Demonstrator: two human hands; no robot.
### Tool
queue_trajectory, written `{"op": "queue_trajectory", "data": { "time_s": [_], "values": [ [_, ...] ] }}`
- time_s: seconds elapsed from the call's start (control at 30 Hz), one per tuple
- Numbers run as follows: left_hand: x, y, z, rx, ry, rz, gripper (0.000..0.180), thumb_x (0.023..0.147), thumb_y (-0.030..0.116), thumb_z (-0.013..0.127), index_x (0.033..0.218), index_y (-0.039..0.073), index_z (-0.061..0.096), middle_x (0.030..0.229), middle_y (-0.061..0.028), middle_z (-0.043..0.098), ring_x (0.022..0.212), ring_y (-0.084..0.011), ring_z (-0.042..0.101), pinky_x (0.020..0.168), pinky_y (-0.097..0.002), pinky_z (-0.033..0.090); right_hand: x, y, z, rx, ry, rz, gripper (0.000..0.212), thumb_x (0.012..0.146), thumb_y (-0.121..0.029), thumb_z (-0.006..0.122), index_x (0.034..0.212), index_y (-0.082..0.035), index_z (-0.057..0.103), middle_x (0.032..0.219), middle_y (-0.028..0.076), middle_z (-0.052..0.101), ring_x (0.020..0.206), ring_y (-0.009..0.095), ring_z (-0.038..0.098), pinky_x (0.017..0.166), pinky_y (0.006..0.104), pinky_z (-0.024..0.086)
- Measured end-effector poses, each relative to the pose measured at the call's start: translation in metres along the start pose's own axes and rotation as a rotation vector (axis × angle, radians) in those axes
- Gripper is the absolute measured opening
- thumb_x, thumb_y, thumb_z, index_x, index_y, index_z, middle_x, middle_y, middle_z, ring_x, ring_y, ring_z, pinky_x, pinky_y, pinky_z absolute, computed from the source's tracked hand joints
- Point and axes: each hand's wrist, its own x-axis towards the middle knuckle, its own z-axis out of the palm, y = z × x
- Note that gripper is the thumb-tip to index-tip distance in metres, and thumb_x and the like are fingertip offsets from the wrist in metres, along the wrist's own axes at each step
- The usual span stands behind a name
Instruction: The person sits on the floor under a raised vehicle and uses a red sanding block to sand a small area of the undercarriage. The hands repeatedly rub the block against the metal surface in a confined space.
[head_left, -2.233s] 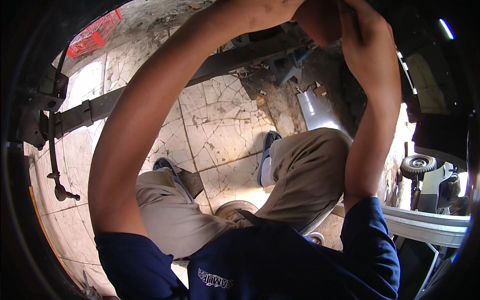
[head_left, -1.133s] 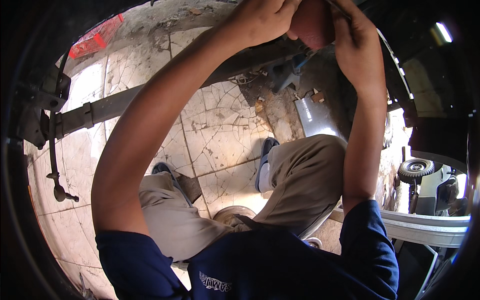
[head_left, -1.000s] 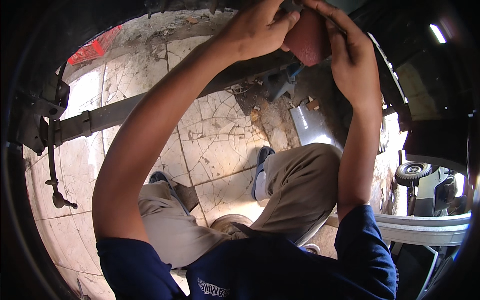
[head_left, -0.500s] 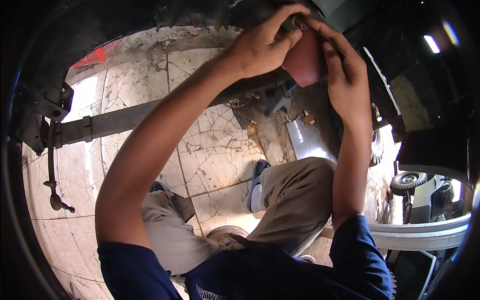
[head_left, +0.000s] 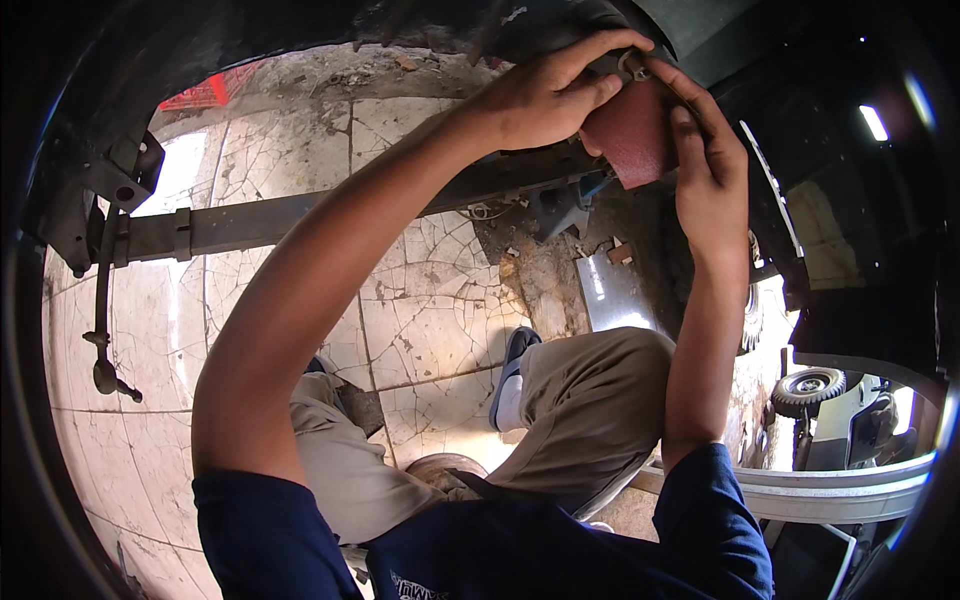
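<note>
Gripping a dull-red, flat, rough-looking sheet (head_left: 634, 132) with bent fingers of left hand (head_left: 545, 103) and right hand (head_left: 712, 170). Apparently working partway, showing nothing finished.

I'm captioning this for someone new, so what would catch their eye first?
Probably the reddish sheet, upper right of centre, between the left hand and the right hand. Next, the pale, cracked tiles in the middle, stretching toward the left. The bright red crate at the upper left may draw the eye too.
</note>
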Motion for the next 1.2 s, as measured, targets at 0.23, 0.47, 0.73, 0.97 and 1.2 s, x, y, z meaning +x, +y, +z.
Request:
{"op": "queue_trajectory", "data": {
  "time_s": [0.23, 0.47, 0.73, 0.97, 1.2],
  "values": [
    [0.000, 0.001, 0.001, 0.013, 0.015, -0.019, 0.045, 0.107, 0.014, 0.051, 0.150, 0.024, 0.046, 0.139, -0.0066, 0.059, 0.117, -0.0184, 0.062, 0.101, -0.0348, 0.050, 0.000, -0.002, 0.000, -0.003, -0.007, 0.030, 0.037, 0.106, 0.000, 0.040, 0.137, 0.002, 0.060, 0.134, 0.012, 0.066, 0.125, 0.017, 0.059, 0.110, 0.0305, 0.042],
    [-0.002, 0.001, 0.001, 0.029, -0.010, -0.069, 0.046, 0.106, 0.014, 0.051, 0.151, 0.025, 0.044, 0.138, -0.0087, 0.061, 0.116, -0.0215, 0.064, 0.099, -0.0362, 0.050, -0.002, -0.006, 0.004, -0.001, 0.012, 0.030, 0.038, 0.106, 0.000, 0.039, 0.138, 0.000, 0.059, 0.135, 0.012, 0.065, 0.126, 0.017, 0.058, 0.110, 0.0306, 0.042],
    [0.004, -0.004, -0.003, 0.165, -0.009, 0.026, 0.050, 0.106, 0.011, 0.050, 0.153, 0.024, 0.041, 0.140, -0.0142, 0.059, 0.123, -0.0275, 0.062, 0.099, -0.0409, 0.051, 0.002, -0.002, 0.004, -0.042, 0.008, -0.028, 0.039, 0.105, 0.001, 0.037, 0.137, 0.001, 0.060, 0.133, 0.013, 0.065, 0.123, 0.016, 0.060, 0.108, 0.0303, 0.043],
    [0.001, -0.006, -0.005, 0.375, 0.047, 0.156, 0.057, 0.103, 0.004, 0.050, 0.155, 0.026, 0.037, 0.110, -0.0225, 0.071, 0.077, -0.0309, 0.073, 0.071, -0.0457, 0.052, 0.002, -0.002, 0.002, 0.017, 0.007, -0.004, 0.039, 0.104, 0.004, 0.037, 0.134, 0.001, 0.061, 0.127, 0.013, 0.069, 0.117, 0.016, 0.063, 0.103, 0.0280, 0.045],
    [-0.004, -0.001, -0.001, 0.372, 0.023, 0.072, 0.059, 0.102, 0.003, 0.049, 0.155, 0.025, 0.033, 0.116, -0.0234, 0.069, 0.097, -0.0415, 0.070, 0.077, -0.0497, 0.056, -0.003, -0.004, 0.000, -0.085, 0.008, -0.025, 0.042, 0.101, 0.006, 0.037, 0.133, -0.003, 0.063, 0.121, 0.011, 0.071, 0.104, 0.013, 0.065, 0.096, 0.0267, 0.048]
  ]
}}
